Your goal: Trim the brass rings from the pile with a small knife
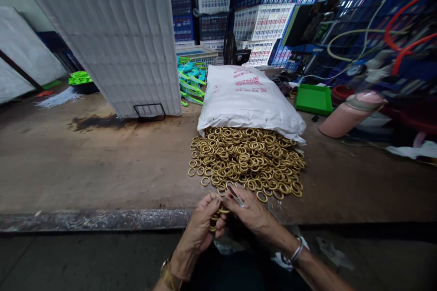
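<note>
Several gold-coloured rings (214, 223) are held in the curled fingers of my left hand (202, 220), just off the table's front edge. My right hand (253, 213) is closed around a small tool with a thin dark blade (235, 194); its lower part is hidden in the palm. The fingertips of both hands meet at one ring (223, 211). Right beyond my hands, a big heap of the same rings (246, 159) spreads over the wooden table. A full white sack (246, 100) with red print lies behind the heap, its near end against the rings.
A tall grey-white ribbed panel (136, 45) stands at the left on a black wire foot (150, 111). Green and teal plastic pieces (191, 79) lie behind it. At the right are a green tray (313, 99) and a pink bottle (351, 113). Stacked crates (256, 22) fill the back.
</note>
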Motion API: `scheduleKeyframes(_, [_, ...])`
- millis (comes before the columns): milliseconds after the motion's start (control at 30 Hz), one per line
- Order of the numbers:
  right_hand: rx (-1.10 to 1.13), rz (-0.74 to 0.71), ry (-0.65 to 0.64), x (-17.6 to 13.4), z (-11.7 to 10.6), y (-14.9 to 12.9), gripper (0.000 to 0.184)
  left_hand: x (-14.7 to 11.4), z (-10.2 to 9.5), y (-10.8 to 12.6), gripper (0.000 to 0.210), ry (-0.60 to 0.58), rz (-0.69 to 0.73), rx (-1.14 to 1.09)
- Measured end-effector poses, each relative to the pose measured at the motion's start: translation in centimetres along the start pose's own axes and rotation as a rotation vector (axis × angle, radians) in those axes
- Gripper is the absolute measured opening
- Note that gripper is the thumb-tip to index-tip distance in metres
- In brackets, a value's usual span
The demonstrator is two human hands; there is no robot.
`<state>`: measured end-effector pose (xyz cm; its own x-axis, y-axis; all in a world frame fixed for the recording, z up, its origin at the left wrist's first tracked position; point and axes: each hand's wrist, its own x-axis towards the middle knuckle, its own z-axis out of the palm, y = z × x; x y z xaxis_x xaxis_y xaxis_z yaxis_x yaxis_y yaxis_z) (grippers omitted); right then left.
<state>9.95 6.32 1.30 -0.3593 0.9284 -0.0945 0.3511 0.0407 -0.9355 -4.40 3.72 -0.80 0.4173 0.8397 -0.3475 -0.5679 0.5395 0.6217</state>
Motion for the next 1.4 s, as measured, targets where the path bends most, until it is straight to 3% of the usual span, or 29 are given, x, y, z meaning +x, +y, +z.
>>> scheduleKeyframes(233, [0.384, 0.195, -0.045, -0.3, 0.9, 0.2, 0.03, 0.1, -0.9, -0.8, 0.019, -0.019, 0.046, -0.039])
scheduleKeyframes(500, [0.504, 0.221, -0.12, -0.5, 0.9, 0.6, 0.03, 0.3, -0.6, -0.7, 0.018, -0.044, 0.03, -0.106])
scheduleKeyframes(833, [-0.055, -0.018, 0.105, -0.1, 0.4, 1.2, 0.017, 0.2, -0.5, -0.6, 0.02, -0.044, 0.104, -0.038])
scheduleKeyframes(967, [-0.296, -0.023, 0.013, -0.7, 0.5, 1.0, 0.013, 0.2, 0.0, -0.6, 0.021, -0.039, 0.147, -0.023])
scheduleKeyframes(1100, [-0.497, -0.007, -0.047, -1.0, 0.5, 0.9, 0.023, 0.2, 0.2, -0.6, 0.024, -0.018, 0.18, 0.026])
scheduleKeyframes(1400, [-0.657, 0.013, -0.081, -1.0, 0.6, 1.1, 0.028, 0.0, -0.2, -1.0, 0.024, -0.007, 0.205, 0.062])
